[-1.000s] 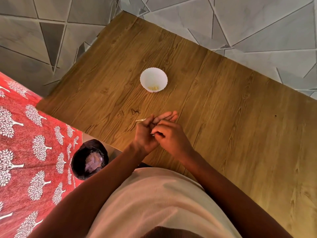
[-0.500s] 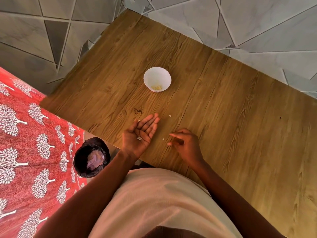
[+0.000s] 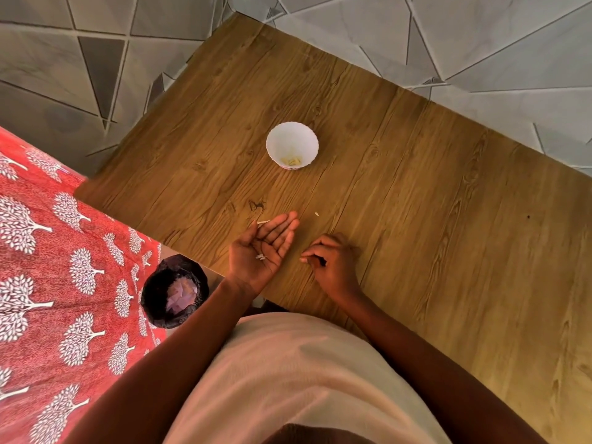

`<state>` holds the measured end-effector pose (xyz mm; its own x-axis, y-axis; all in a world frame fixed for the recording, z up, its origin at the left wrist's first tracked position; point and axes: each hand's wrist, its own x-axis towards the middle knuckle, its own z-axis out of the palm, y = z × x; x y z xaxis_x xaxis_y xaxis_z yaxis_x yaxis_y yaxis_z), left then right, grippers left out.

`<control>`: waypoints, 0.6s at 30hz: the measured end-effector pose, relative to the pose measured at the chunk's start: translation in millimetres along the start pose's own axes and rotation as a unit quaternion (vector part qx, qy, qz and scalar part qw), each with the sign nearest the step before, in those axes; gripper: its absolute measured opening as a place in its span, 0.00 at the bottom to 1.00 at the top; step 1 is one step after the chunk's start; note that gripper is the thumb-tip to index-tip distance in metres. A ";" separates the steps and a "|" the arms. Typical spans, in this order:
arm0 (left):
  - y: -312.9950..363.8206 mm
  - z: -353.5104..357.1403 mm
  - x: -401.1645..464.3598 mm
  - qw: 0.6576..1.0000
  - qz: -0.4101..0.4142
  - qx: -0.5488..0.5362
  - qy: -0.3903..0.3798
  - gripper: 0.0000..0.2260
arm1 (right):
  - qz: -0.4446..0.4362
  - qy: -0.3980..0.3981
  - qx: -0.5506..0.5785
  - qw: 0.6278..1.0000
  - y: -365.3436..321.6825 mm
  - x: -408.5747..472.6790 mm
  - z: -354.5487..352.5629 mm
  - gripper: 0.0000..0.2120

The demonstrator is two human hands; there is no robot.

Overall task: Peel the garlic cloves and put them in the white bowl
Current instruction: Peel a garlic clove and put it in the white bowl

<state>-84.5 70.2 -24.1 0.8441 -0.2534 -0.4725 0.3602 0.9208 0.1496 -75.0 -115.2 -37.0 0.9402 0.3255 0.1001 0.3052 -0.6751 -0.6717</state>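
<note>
Resting palm-up on the table (image 3: 416,219), left hand (image 3: 261,254) lies flat-fingered holding peel bits (image 3: 260,257); right hand (image 3: 333,262) at its 3 o'clock pinches something tiny; white bowl (image 3: 292,145) at 12.

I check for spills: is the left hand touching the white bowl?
Apart. Head view shows bare wooden table between left hand and white bowl.

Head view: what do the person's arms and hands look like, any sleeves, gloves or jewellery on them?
Both forearms are bare, with no sleeve reaching them. The left hand and the right hand wear no gloves, and no ring, watch or bracelet shows. The only clothing in view is a plain cream top over the torso.
</note>
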 end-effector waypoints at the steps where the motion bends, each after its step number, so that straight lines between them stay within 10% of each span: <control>1: 0.0 0.3 0.1 1.000 0.000 0.000 0.000 0.27 | -0.024 -0.010 -0.024 0.999 -0.5 1.3 -0.3 0.05; 6: 1.1 3.0 -0.4 1.000 0.002 0.000 0.007 0.26 | -0.053 -0.051 -0.136 0.988 -5.2 8.9 5.5 0.05; 10: 2.5 4.8 0.6 1.000 0.010 -0.007 0.023 0.25 | 0.013 -0.030 0.010 0.999 -10.5 17.5 -0.4 0.07; 18: -6.5 11.3 4.4 0.998 -0.031 0.039 -0.029 0.26 | -0.163 -0.028 -0.003 0.986 -52.8 28.2 -9.7 0.08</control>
<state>-78.7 59.8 -17.4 0.8399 -0.3282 -0.4322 0.4402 0.8778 0.1890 -63.1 -76.8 8.4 0.7827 0.5613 0.2689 0.5905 -0.5331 -0.6060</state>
